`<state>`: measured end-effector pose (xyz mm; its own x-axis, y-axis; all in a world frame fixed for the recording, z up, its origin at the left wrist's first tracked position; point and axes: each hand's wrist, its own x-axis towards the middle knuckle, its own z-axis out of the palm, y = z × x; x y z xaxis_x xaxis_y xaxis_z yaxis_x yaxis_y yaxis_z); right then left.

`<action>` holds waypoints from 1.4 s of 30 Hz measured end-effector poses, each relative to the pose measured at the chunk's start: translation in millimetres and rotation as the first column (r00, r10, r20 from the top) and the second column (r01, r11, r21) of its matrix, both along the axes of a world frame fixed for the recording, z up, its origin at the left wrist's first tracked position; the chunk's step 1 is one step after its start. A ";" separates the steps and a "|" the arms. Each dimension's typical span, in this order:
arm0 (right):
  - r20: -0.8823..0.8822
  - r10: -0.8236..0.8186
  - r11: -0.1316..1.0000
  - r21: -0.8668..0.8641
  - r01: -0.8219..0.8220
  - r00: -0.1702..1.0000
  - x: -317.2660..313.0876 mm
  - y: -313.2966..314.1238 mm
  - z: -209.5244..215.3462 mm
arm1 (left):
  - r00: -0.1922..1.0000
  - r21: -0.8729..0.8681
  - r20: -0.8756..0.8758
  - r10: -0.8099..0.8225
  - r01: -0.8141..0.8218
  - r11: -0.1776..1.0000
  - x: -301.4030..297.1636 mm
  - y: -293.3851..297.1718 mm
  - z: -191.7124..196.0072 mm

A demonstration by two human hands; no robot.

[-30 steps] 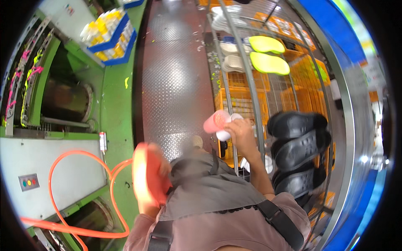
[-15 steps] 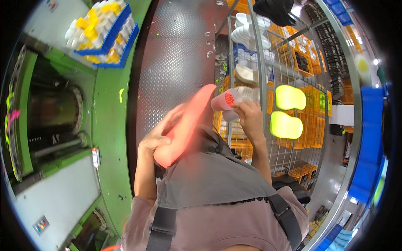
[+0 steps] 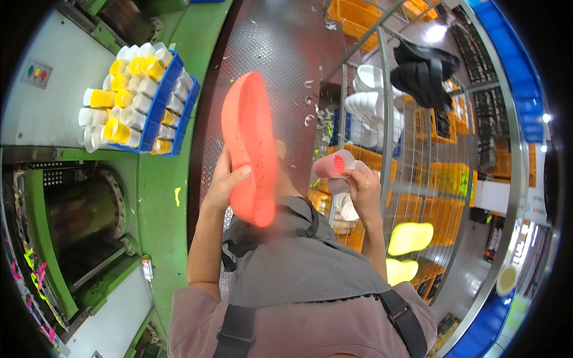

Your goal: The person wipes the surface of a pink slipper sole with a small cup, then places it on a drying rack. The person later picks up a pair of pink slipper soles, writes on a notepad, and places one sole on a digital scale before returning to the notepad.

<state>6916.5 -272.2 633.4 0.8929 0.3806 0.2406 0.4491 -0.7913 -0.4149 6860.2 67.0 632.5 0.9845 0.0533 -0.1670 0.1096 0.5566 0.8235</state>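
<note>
My left hand (image 3: 222, 184) is closed around the side of a coral-red foam shoe sole (image 3: 250, 149), thumb laid across its near part. The sole is held tilted up in front of my apron, its toe or heel end pointing away from me. My right hand (image 3: 364, 188) pinches the rims of two translucent plastic cups at my right. One cup (image 3: 325, 167) lies tipped sideways and shows red pellets at its mouth; the other cup (image 3: 338, 185) is just below it, and its contents cannot be made out.
Blue trays (image 3: 162, 107) with white and yellow cups stand on a green machine (image 3: 156, 197) at left, beside a small can (image 3: 147, 267). At right, a metal rack (image 3: 387, 95) holds white soles (image 3: 367, 107), black soles (image 3: 424, 71) and yellow-green soles (image 3: 410, 238). Scraps litter the tread-plate floor (image 3: 286, 65).
The sole has swung more upright and moved up and away from me, showing more of its face. My right hand still holds the cups. The whole view has shifted, with the trays appearing lower.
</note>
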 end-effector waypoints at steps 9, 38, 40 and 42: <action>0.066 0.196 0.978 0.061 -0.200 0.978 234.5 66.5 1.3 | 0.988 0.317 0.058 0.147 -0.157 0.935 180.4 30.6 34.0; -0.003 0.005 1.000 0.022 -0.005 1.000 682.3 230.4 10.7 | 0.997 -0.328 0.003 0.080 -0.075 0.942 726.1 212.6 2.0; -0.032 -0.027 1.000 0.009 0.028 0.999 715.2 228.1 6.2 | 0.998 -0.302 0.046 0.050 -0.034 0.953 766.1 210.0 -6.7; -0.069 -0.077 0.997 0.023 0.079 0.995 753.4 226.1 -2.4 | 0.997 -0.241 0.067 0.042 -0.025 0.970 808.7 208.8 -15.8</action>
